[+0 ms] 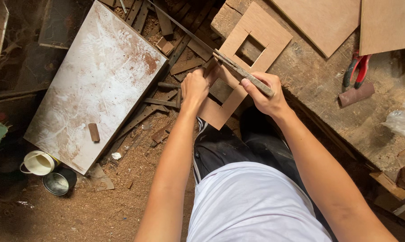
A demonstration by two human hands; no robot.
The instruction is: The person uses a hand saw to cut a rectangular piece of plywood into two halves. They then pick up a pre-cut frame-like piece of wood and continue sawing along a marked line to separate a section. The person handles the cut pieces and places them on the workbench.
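White shirt (256, 206) and dark trousers (229, 148) nearest the lens, the person seated or crouched over a sawdust floor (99, 210).

Item: thin plywood panel (251, 49), pale brown, with two square cut-outs; upper part resting on the edge of a rough workbench (327, 94), lower part overhanging toward the knees.

Left hand (194, 87): fingers curled shut at the panel's left edge beside the lower opening, apparently pinching the narrow strip there (the exact hold was hidden by the knuckles).

Right hand (265, 92): fingers closed around a flat rasp-like bar (242, 71), which lay slantwise across the bridge between the two openings, touching the wood.

Handling, as judged: panel looked light and fairly stiff, though the thin frame around the cut-outs seemed liable to flex or snap; best held on the wider outer margins, close to the bench edge, not by the slim cross strip. Surface dusty, so likely somewhat slippery.

Also present: red-handled pliers (357, 67) and a brown block (355, 94) on the bench, well right of the hands; more plywood sheets (323, 22) at the top; a large dust-covered white board (99, 80) to the left; two tins (50, 172) on the floor; scrap offcuts (166, 67) beneath.
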